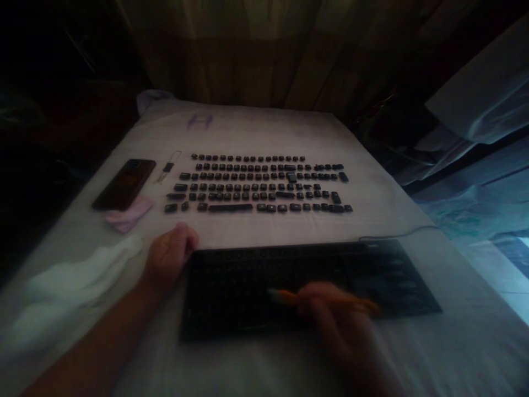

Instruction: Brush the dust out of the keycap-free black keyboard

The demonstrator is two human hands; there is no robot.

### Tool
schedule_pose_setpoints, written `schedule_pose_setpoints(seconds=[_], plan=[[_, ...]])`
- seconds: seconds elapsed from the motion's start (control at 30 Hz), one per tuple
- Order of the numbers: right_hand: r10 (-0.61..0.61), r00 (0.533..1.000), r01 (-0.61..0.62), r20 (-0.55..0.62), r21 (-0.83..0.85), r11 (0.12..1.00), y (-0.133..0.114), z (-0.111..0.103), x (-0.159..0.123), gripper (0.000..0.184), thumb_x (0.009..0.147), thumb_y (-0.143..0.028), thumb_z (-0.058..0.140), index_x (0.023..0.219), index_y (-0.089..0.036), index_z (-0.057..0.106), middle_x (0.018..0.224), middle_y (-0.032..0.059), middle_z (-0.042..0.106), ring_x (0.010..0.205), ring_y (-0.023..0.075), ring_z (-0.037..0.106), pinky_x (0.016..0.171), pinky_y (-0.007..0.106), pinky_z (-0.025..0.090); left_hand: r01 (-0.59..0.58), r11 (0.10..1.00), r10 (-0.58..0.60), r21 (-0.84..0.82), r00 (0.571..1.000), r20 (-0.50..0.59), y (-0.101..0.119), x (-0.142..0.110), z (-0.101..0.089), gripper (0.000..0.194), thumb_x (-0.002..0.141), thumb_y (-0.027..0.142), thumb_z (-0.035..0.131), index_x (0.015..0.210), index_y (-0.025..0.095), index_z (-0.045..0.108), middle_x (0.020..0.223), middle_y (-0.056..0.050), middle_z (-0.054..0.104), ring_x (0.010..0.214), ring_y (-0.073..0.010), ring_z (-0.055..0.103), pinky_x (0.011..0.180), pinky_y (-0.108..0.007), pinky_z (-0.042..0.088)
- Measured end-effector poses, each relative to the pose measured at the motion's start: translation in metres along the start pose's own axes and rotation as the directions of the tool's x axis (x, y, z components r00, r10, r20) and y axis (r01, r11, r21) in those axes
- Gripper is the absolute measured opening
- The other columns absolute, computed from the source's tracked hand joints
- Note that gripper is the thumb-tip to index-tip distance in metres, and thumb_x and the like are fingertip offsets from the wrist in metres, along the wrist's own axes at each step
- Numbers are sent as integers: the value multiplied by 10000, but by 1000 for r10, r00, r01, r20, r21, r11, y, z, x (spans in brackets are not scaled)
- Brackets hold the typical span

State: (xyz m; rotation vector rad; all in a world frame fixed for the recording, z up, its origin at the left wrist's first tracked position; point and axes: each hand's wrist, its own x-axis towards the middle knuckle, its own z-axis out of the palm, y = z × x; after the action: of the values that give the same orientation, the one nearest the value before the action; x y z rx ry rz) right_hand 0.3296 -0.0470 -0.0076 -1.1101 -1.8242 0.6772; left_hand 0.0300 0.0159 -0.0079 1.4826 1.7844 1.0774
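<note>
A black keyboard [248, 309] with its keycaps off lies on the cloth-covered table. My left hand [169, 253] is closed at the keyboard's upper left corner, fingers curled against its edge. In my right hand [334, 309], blurred by motion, is an orange-handled brush [289, 298]. The brush's pale bristles point left, over the middle of the keyboard; I cannot tell whether they touch it. Beyond the keyboard, loose black keycaps [231, 208] lie in several rows laid out like a keyboard.
On the left lie a dark phone [126, 184], a pink cloth [130, 214] partly under it, and a crumpled white cloth [78, 286]. A small wire tool [168, 167] sits beside the keycaps. The keyboard's cable [397, 234] runs off right. A curtain [248, 60] hangs behind.
</note>
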Motion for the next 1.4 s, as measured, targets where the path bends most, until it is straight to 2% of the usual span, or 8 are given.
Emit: schedule_pose_setpoints(seconds=[0.2,0.37,0.47,0.77,0.93,1.1,1.3,1.4], plan=[[62,994,-61,-95,13,998,-2,1,-5,163,1006,-243,518,968,-260,675,656,-34,692,519,145,659,520,254,547,-5,1000,5,1,1000,13,1,0,0,527,957,521,338,557,243,538,469,21,467,429,-144,418,441,-293,349],[185,943,-193,-277,-1,981,-6,4,-6,202,1026,-287,500,945,-262,684,676,-37,681,554,124,644,549,234,523,-18,1000,17,23,1000,24,0,1,-1,548,956,555,335,552,242,533,474,21,472,438,-141,419,447,-293,352],[189,929,-211,-317,-36,977,-5,6,-5,208,1020,-285,497,932,-261,684,682,-41,676,558,127,640,563,248,517,-27,999,27,37,999,20,1,1,-1,556,953,563,339,543,240,528,476,21,476,447,-137,428,461,-289,359],[104,972,-141,-209,-174,974,0,6,-3,201,1012,-231,464,949,-259,652,699,-48,682,570,139,645,605,277,513,49,998,-47,41,997,-59,3,0,1,510,946,531,325,580,243,534,453,27,461,440,-139,442,484,-290,374],[87,982,-115,-169,-161,980,3,5,-2,180,997,-207,473,959,-247,645,721,-32,688,569,139,647,590,272,523,43,991,-30,130,994,-100,2,2,0,360,907,497,400,701,247,558,513,39,495,502,-157,496,540,-296,417],[33,993,-46,-117,-116,992,6,3,-3,159,975,-177,496,981,-245,640,734,-30,695,575,134,658,560,241,533,23,968,1,249,995,-97,-6,5,2,291,857,466,477,935,241,644,675,20,626,630,-184,610,643,-318,479],[14,998,-18,-66,-68,998,6,1,-4,163,983,-165,499,1010,-249,635,719,-33,686,557,127,661,522,211,536,-120,938,137,324,990,-29,-14,8,1,263,856,410,499,970,232,655,956,-37,706,829,-202,670,793,-351,530],[21,997,-25,-71,-54,998,5,2,-4,157,984,-165,505,1006,-250,635,718,-36,687,552,122,664,521,204,541,-152,920,163,361,987,3,-14,8,-1,236,859,395,514,946,231,659,953,-37,709,832,-202,668,809,-358,536]])
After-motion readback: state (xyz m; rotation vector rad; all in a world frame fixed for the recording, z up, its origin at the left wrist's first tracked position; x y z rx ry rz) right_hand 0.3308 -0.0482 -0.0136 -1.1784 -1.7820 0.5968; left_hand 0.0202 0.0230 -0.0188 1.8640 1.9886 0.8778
